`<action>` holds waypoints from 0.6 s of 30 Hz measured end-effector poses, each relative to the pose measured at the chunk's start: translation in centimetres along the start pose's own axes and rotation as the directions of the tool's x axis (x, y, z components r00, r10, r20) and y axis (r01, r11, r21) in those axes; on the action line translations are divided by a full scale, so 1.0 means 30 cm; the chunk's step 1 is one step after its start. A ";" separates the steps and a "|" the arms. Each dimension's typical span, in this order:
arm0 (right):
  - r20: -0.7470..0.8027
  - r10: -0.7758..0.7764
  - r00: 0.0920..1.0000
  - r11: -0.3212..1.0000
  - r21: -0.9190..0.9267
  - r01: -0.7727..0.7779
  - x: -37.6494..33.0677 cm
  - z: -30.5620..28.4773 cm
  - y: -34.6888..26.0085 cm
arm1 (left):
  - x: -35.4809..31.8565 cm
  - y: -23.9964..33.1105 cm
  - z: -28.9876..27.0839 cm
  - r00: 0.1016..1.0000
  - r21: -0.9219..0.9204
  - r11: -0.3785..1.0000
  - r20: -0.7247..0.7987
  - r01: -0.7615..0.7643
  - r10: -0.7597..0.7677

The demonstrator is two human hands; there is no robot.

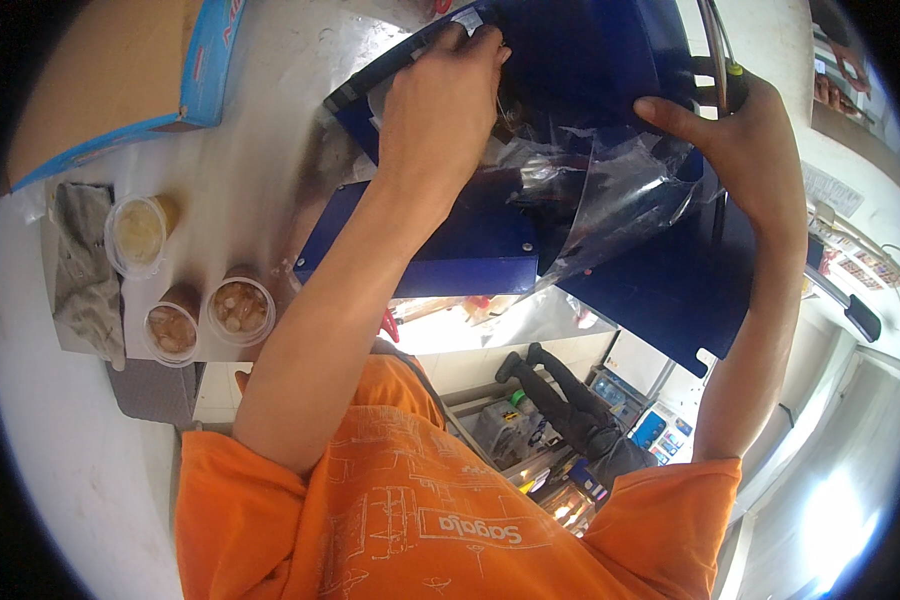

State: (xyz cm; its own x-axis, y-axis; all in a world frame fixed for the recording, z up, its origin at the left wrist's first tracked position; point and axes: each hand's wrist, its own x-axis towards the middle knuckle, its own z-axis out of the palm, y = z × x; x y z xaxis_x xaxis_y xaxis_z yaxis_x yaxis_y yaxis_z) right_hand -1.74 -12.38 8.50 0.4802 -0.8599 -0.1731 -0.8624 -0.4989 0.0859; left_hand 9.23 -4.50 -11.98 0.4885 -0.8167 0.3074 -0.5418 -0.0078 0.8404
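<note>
A dark blue metal casing with open panels lies on the table before me. Crumpled clear plastic film hangs over its middle. My left hand reaches over the casing's far part, its fingers curled closed beside a small white piece; whatever they pinch is hidden. At the right, my right hand grips the edge of an upright blue panel, thumb across its face and fingers behind. Beside those fingers runs a thin metal rod and a cable with a yellow-green part.
A blue-edged cardboard box stands at the far left. Three plastic cups with drinks, one pale and two brown, stand near a grey cloth. Another person's dark-clad legs show beyond the table's near edge. Someone's hands appear at the upper right.
</note>
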 end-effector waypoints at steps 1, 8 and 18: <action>0.013 0.016 1.000 1.000 0.002 -0.017 0.000 -0.002 -0.004 | 0.001 -0.001 -0.001 1.000 -0.019 1.000 -0.019 0.008 -0.008; 0.001 0.000 1.000 1.000 0.011 0.000 0.002 0.009 0.016 | 0.006 0.032 -0.018 0.982 -0.110 0.978 0.075 0.179 -0.172; -0.019 -0.022 1.000 1.000 0.000 0.022 0.004 0.004 0.014 | 0.018 0.016 0.009 0.996 -0.115 0.989 0.001 0.094 -0.095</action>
State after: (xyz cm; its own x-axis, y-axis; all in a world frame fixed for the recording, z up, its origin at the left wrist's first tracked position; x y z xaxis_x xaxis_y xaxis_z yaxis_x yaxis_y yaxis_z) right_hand -2.06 -12.69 8.41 0.5021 -0.8506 -0.1564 -0.8516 -0.5178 0.0820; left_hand 9.05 -5.11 -11.52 0.5369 -0.8127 0.2261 -0.4111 -0.0180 0.9114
